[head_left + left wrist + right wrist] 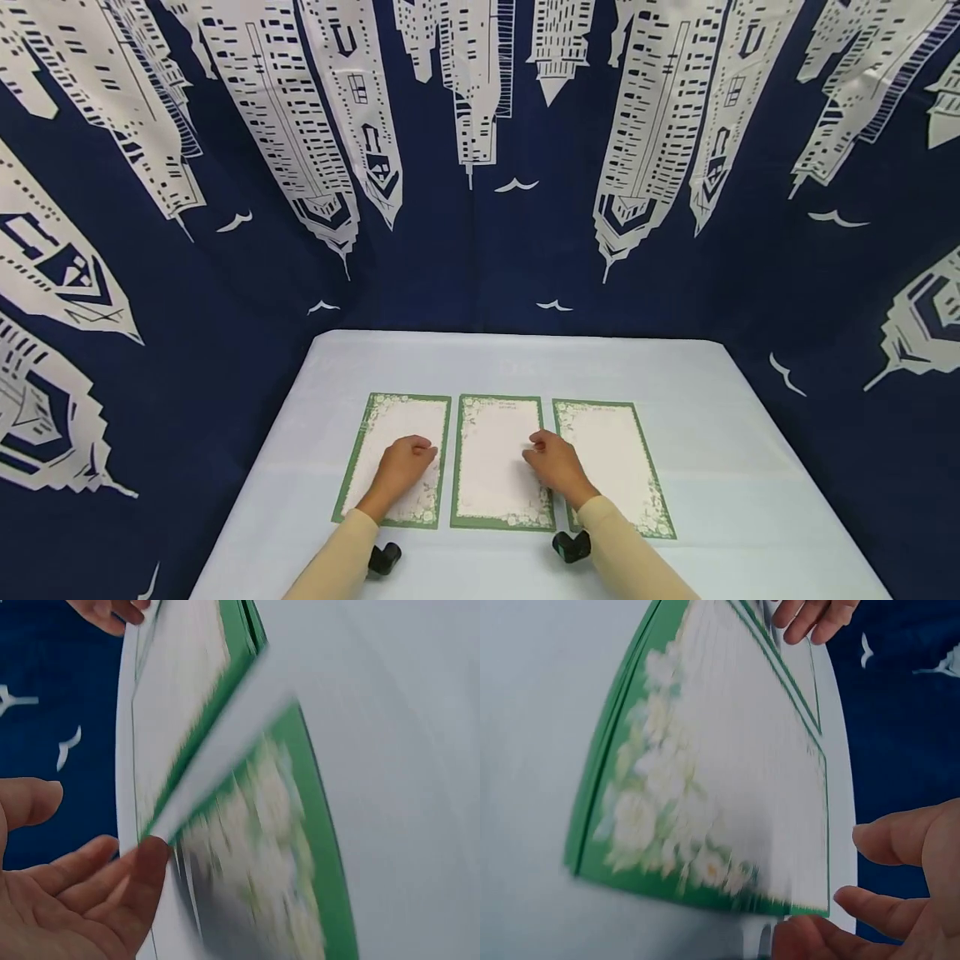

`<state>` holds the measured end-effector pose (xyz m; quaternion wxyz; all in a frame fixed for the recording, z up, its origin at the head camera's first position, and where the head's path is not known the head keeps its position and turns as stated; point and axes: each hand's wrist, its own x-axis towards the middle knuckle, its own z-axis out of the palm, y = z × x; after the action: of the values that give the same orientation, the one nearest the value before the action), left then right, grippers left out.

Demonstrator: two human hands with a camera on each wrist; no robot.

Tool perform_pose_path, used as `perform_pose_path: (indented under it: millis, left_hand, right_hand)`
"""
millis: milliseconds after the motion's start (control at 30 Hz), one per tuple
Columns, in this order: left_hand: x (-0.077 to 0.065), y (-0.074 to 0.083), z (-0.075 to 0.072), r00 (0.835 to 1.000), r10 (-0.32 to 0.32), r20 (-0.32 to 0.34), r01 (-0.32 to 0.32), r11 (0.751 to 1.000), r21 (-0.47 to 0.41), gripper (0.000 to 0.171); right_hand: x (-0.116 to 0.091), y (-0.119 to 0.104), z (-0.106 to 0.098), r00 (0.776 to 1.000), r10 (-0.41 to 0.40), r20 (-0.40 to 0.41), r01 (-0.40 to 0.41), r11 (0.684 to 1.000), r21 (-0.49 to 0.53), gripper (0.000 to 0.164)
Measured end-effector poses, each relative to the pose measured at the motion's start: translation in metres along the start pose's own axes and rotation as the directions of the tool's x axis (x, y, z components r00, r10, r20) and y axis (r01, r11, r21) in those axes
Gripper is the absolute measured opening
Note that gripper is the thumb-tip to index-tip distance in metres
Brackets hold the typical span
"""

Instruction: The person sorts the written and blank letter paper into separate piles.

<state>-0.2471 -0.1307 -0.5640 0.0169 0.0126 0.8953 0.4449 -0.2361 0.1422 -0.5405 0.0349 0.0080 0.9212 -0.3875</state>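
Three sheets of paper with green floral borders lie side by side: a left sheet, a middle sheet and a right sheet. Over the left sheet is my left hand. Its thumb stands apart from loosely bent fingers, whose tips overlap the gap between two sheets in the left wrist view. My right hand hovers over the neighbouring edges of the middle and right sheets. In the right wrist view its thumb and fingers are apart with nothing between them, close beside a sheet's edge.
The sheets lie on a white-covered table. A dark blue cloth printed with white buildings and birds hangs behind it and at both sides. Small black devices show beside the forearms.
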Motion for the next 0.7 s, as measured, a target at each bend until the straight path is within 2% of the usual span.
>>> perform_pose_path:
  millis: [100, 200, 533, 633, 700]
  left_hand:
    - [-0.004, 0.015, 0.009, 0.994, 0.015, 0.110, -0.011, 0.999, -0.038, 0.040]
    - [-0.005, 0.024, 0.019, 0.987, 0.021, 0.160, -0.012, 0.998, -0.055, 0.049]
    - [-0.003, 0.035, 0.037, 0.988, 0.011, 0.154, -0.003, 0.999, -0.047, 0.043]
    - [-0.004, 0.037, 0.041, 0.993, -0.003, 0.120, 0.008, 0.999, -0.038, 0.040]
    - [-0.006, 0.040, 0.043, 0.996, -0.004, 0.089, 0.007, 0.999, -0.033, 0.038]
  right_hand:
    - [-0.004, 0.010, -0.007, 1.000, 0.029, 0.006, -0.029, 0.999, -0.040, 0.040]
    - [-0.007, 0.015, -0.008, 0.999, 0.044, 0.009, -0.044, 0.997, -0.057, 0.042]
    - [-0.013, 0.021, -0.005, 0.998, 0.062, -0.005, -0.062, 0.998, -0.022, 0.039]
    - [-0.015, 0.022, -0.004, 0.999, 0.046, -0.016, -0.046, 0.999, -0.020, 0.039]
    - [-0.017, 0.022, -0.005, 0.998, 0.026, -0.053, -0.027, 1.000, -0.010, 0.037]
